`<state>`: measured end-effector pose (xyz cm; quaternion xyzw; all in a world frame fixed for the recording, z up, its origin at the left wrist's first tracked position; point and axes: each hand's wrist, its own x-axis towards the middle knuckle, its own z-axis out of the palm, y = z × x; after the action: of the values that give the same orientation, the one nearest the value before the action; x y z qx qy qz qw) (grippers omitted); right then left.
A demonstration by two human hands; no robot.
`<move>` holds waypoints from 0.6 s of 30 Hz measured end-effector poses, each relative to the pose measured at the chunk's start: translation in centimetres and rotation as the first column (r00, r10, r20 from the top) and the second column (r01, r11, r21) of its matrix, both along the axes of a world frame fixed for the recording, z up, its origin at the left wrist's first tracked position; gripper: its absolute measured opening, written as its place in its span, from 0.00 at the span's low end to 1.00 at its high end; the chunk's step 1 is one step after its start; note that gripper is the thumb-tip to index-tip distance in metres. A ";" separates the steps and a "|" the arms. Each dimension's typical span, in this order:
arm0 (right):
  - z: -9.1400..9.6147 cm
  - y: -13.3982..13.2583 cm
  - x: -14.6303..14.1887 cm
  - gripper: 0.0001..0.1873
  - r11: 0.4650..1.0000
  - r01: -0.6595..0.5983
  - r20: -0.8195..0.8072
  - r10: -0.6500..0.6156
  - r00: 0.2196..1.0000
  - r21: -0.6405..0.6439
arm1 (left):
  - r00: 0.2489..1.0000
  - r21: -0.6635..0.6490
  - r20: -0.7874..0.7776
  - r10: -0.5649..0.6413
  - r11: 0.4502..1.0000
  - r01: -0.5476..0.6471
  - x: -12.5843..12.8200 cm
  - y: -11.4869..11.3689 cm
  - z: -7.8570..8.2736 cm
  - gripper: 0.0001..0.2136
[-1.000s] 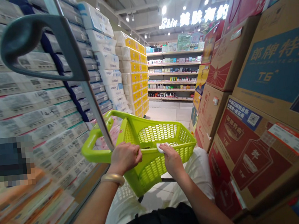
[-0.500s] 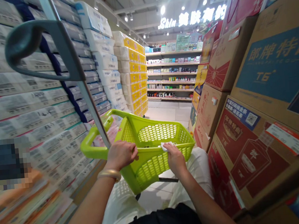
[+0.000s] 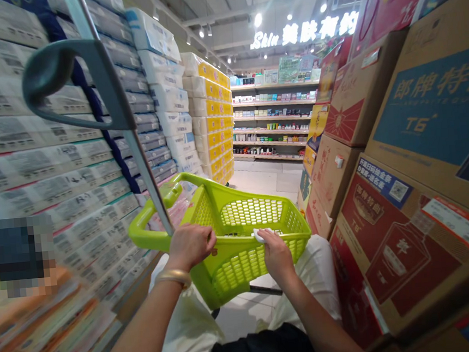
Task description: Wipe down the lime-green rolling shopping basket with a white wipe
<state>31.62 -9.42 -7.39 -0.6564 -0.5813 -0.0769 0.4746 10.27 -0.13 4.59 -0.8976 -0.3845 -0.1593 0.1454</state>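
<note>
A lime-green plastic shopping basket (image 3: 246, 213) rests tilted on my lap in a shop aisle. My left hand (image 3: 190, 245) is closed on its near rim, beside the metal pull rod (image 3: 143, 167) that rises to a grey handle (image 3: 66, 84). A gold bangle (image 3: 173, 277) sits on that wrist. My right hand (image 3: 277, 255) presses a small white cloth (image 3: 259, 234) against the near rim with its fingers closed on it.
Stacked tissue packs (image 3: 53, 164) wall the left side, with yellow packs (image 3: 211, 118) further back. Cardboard cartons in red and blue (image 3: 402, 172) are piled close on the right. Shelves of small bottles (image 3: 273, 128) close off the far end, beyond a tiled floor (image 3: 263, 180).
The right hand and its cloth slid a little to the right along the rim. The basket and its handle shifted slightly in view. The left hand kept its grip.
</note>
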 end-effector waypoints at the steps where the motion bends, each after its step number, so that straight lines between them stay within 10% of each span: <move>1: 0.0 0.0 0.0 0.25 1.000 0.011 -0.002 -0.011 1.000 0.000 | 1.000 -0.001 0.016 0.024 1.000 -0.024 0.2 0.0 -0.1 0.18; 9: 0.4 0.7 -3.0 0.26 0.992 -0.126 0.043 0.126 0.991 0.000 | 0.981 -0.048 0.158 -0.110 0.992 0.119 4.1 -2.6 -2.7 0.14; 18: -1.4 -1.7 3.7 0.26 0.990 0.138 -0.015 -0.138 0.990 0.011 | 0.951 -0.164 0.237 -0.197 0.957 0.239 4.7 -3.7 -6.4 0.20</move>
<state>35.36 -11.16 -8.81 -0.6928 -0.5305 -0.1084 0.4763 14.96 -3.79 -1.80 -0.9215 -0.3099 -0.2341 -0.0030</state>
